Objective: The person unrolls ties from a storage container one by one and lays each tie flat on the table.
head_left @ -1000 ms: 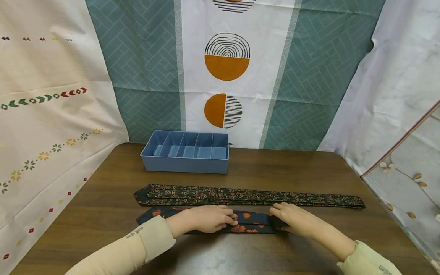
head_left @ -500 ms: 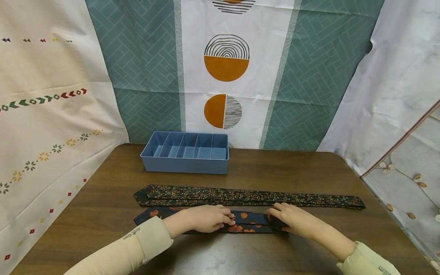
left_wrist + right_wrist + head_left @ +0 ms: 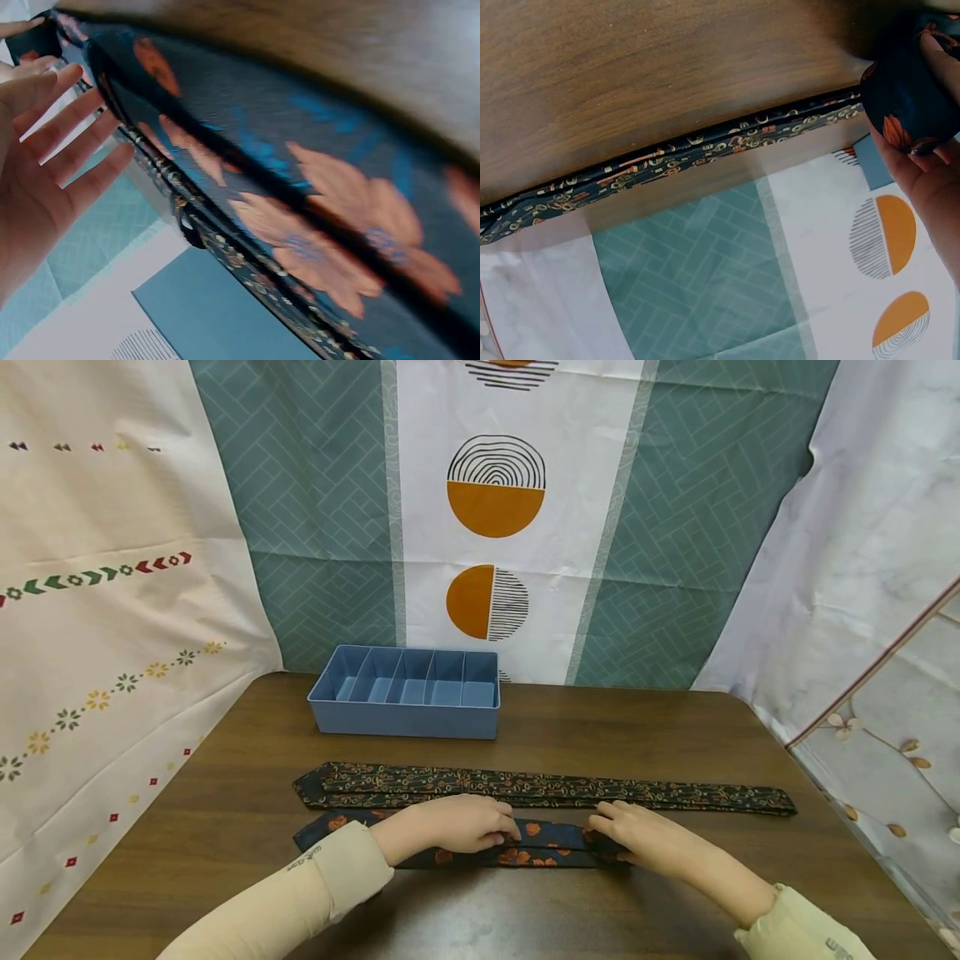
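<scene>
A dark navy necktie (image 3: 546, 833) with orange flowers lies lengthwise on the table, its pointed end to the left. Its right end is bunched into a compact roll (image 3: 901, 101), which my right hand (image 3: 651, 839) grips between thumb and fingers. My left hand (image 3: 467, 824) is over the middle of this tie, and in the left wrist view its fingers (image 3: 79, 142) are extended beside the fabric; whether they touch it is hard to tell. Just behind lies a second necktie (image 3: 555, 787), black with a small gold pattern, stretched out flat.
A blue bin (image 3: 405, 721) with several compartments stands at the back left of the brown wooden table (image 3: 615, 727). Patterned cloths (image 3: 322, 518) hang behind the table and at both sides.
My left hand has risen slightly and shifted a little away from me along the floral necktie. The right hand keeps its grip on the rolled end, hardly moving.
</scene>
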The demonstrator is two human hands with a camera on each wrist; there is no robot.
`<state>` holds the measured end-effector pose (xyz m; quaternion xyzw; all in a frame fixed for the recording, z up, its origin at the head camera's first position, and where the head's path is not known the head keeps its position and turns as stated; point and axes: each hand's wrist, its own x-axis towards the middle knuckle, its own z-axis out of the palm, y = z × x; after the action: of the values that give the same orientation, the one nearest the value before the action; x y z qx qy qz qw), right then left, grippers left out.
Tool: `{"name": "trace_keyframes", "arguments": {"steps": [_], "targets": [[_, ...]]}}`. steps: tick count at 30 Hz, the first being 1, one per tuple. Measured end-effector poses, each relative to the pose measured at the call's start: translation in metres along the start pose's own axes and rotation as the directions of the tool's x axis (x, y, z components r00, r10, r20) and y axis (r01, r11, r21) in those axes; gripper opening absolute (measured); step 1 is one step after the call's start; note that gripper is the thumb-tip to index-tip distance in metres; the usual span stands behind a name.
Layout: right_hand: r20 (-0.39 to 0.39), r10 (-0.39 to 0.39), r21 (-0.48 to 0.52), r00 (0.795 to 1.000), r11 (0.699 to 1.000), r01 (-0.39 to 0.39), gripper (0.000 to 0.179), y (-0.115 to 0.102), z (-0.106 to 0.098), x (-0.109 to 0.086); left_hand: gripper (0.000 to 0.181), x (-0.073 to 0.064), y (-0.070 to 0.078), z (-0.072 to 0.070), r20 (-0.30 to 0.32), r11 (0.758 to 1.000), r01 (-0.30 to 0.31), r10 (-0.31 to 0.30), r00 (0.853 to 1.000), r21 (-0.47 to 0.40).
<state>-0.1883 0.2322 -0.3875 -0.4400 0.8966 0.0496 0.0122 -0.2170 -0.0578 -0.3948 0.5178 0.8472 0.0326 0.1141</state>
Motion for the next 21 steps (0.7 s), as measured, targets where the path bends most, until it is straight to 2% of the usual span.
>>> {"name": "trace_keyframes", "arguments": {"steps": [4,9,16,21], "targets": [[0.014,-0.005,-0.014,1.0,1.0,0.005,0.047,0.0,-0.002,0.001,0.03,0.009,0.003,-0.007,-0.001,1.0,0.007,-0.007,1.0,-0.022],[0.004,-0.01,-0.014,1.0,1.0,0.01,0.045,0.0,-0.002,0.001,0.032,0.023,0.012,-0.011,0.002,1.0,-0.003,0.003,1.0,0.004],[-0.025,-0.018,-0.009,1.0,1.0,0.018,0.046,0.003,0.0,-0.001,0.04,0.04,0.03,-0.005,0.062,0.997,-0.027,0.022,0.998,0.079],[-0.074,-0.042,-0.002,0.996,0.999,0.042,0.046,0.005,0.001,-0.003,0.045,0.045,0.039,0.0,0.055,0.988,-0.007,-0.001,0.998,0.153]]}}
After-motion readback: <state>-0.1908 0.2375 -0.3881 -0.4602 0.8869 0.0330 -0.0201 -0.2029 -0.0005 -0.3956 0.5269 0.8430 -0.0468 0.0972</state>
